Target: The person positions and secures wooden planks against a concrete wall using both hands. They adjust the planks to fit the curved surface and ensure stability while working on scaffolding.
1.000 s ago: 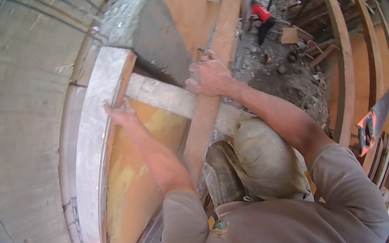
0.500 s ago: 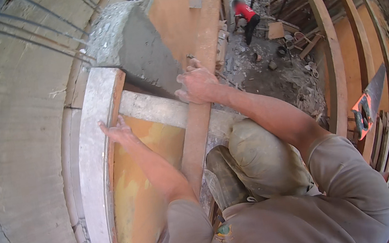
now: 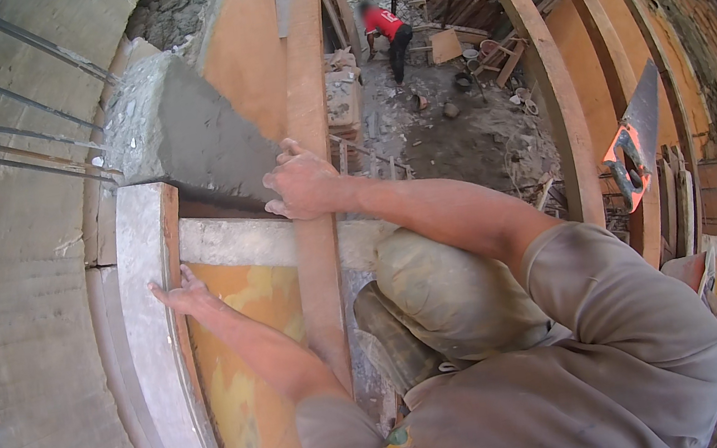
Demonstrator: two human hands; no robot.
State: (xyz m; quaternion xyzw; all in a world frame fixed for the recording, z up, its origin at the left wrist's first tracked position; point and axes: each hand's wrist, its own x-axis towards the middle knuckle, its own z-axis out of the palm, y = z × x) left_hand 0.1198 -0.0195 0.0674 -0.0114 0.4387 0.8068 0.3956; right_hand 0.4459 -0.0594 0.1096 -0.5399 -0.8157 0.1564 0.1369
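Note:
My left hand (image 3: 185,296) rests on the edge of a long, whitish, cement-stained board (image 3: 154,335), its forefinger stretched across the top face and the thumb apart. Over a brown wooden plank (image 3: 323,298), my right hand (image 3: 305,183) is closed, with fingers curled toward the plank's left side. What those fingers hold, if anything, is hidden. Running between board and plank is a pale cement-coated crosspiece (image 3: 237,239). Below it lies a yellow-stained plywood panel (image 3: 241,332). A grey concrete block (image 3: 203,127) stands just beyond my hands.
Steel bars (image 3: 21,134) jut out at upper left beside a concrete wall (image 3: 11,291). A handsaw (image 3: 635,135) with an orange-and-black handle is at the right, by upright timbers (image 3: 542,61). Far below, a person in red (image 3: 388,27) bends over rubble-strewn ground (image 3: 458,150).
The whole scene has shifted left as my view turned. My left hand stays on the board and my right hand on the plank. The person below is bending lower, one arm reaching down.

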